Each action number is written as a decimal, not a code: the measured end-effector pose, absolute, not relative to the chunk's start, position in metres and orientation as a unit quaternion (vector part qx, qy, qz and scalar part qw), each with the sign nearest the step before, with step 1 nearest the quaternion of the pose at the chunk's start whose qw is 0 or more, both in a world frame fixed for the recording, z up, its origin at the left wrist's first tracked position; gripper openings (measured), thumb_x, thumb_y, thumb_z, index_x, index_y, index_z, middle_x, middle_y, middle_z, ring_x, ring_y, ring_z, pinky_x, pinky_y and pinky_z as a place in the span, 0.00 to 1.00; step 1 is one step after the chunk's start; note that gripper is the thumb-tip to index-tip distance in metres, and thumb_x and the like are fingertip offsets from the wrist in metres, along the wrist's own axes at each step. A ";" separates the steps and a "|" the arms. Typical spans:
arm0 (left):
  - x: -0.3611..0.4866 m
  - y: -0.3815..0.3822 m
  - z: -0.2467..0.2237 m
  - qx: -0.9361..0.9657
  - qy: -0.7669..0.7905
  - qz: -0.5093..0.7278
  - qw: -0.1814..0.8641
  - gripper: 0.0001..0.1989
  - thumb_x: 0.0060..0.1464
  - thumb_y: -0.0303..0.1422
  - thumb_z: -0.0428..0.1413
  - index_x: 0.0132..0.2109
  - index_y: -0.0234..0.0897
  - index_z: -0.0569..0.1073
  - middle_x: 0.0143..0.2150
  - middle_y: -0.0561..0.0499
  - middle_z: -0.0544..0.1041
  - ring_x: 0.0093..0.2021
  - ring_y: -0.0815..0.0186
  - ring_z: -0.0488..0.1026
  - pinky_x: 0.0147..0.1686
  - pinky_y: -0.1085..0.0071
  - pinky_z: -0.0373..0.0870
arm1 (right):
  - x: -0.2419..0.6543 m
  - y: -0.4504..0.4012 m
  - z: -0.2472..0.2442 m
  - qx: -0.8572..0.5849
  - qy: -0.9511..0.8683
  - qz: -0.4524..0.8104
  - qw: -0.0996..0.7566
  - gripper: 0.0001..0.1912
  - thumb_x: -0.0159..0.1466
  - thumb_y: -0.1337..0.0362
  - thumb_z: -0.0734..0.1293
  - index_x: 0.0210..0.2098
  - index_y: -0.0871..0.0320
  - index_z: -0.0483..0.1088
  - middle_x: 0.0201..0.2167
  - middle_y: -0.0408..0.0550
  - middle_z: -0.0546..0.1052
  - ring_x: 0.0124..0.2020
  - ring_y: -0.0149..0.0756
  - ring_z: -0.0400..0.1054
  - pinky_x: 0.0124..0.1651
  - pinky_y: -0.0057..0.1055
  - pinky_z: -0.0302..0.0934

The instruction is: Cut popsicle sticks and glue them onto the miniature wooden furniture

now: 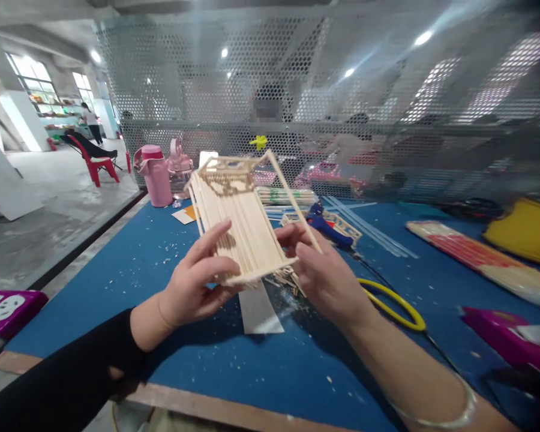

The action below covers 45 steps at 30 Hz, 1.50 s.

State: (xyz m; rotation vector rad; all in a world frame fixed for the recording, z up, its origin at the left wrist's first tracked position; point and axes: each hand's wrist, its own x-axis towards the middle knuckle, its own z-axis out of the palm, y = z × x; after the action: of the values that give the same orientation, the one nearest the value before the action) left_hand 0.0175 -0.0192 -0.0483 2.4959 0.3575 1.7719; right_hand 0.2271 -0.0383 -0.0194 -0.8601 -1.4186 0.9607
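Note:
A small model made of thin wooden sticks (238,219) is held up, tilted, above the blue table. It has a flat slatted panel, a lattice railing at its far end and a slanting stick along the right. My left hand (202,276) is closed on its near left corner, with fingers over the panel. My right hand (324,270) grips its near right corner by the slanting stick; some of its fingers are hidden behind the model. Below it lie a pale paper strip (261,312) and a pile of short stick offcuts (290,279).
A blue glue gun (328,227) lies beyond my right hand, near a yellow ring (396,306). Packed sticks (477,255) and a purple power strip (508,339) are at the right. A pink flask (156,177) stands back left, before a perforated metal screen (207,78).

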 end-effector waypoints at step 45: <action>0.018 -0.024 -0.028 0.593 0.198 0.566 0.537 0.07 0.49 0.32 0.62 0.33 0.36 0.72 0.60 0.45 0.66 0.60 0.55 0.63 0.56 0.56 0.62 | 0.214 -0.059 -0.040 -0.390 -0.764 -0.026 0.513 0.09 0.63 0.61 0.64 0.44 0.49 0.68 0.49 0.48 0.70 0.56 0.44 0.62 0.60 0.45 0.57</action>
State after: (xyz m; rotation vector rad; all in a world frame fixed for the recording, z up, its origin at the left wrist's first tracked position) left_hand 0.0183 -0.0245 -0.0278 1.4112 0.4707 1.3481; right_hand 0.2142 -0.0589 -0.0395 -0.9378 -1.8370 -0.0635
